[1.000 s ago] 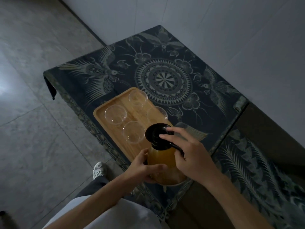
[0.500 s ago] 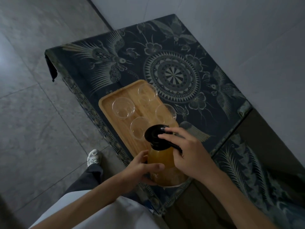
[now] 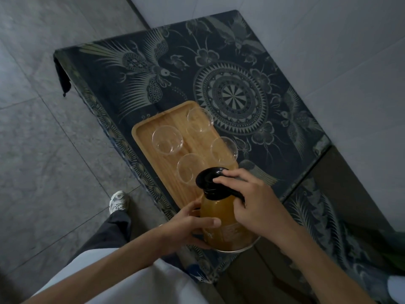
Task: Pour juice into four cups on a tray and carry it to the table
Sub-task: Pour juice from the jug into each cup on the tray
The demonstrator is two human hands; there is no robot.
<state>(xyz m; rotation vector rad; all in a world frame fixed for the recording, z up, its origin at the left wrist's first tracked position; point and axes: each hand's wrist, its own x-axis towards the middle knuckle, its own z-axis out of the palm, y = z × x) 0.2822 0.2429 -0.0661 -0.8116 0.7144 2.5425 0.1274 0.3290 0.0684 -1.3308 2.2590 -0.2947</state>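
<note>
A glass jug of orange-brown juice (image 3: pixel 221 218) with a black lid (image 3: pixel 208 178) stands at the near end of a wooden tray (image 3: pixel 144 137). My right hand (image 3: pixel 256 205) grips its black handle, with fingers resting on the lid. My left hand (image 3: pixel 188 224) cups the jug's left side. Several empty clear cups stand on the tray beyond the jug: one at the far left (image 3: pixel 167 140), one at the far right (image 3: pixel 200 119), one near the right edge (image 3: pixel 223 149) and one just behind the lid (image 3: pixel 188 170).
The tray lies on a low table under a dark patterned cloth (image 3: pixel 230 95), against a pale wall (image 3: pixel 328 51). Grey floor tiles (image 3: pixel 43 150) spread to the left. My white shoe (image 3: pixel 118 201) stands by the table's edge. A second patterned surface (image 3: pixel 317 216) sits lower right.
Both hands keep the same hold on the jug. The view has shifted, so the table and tray sit a little further right and lower in the frame.
</note>
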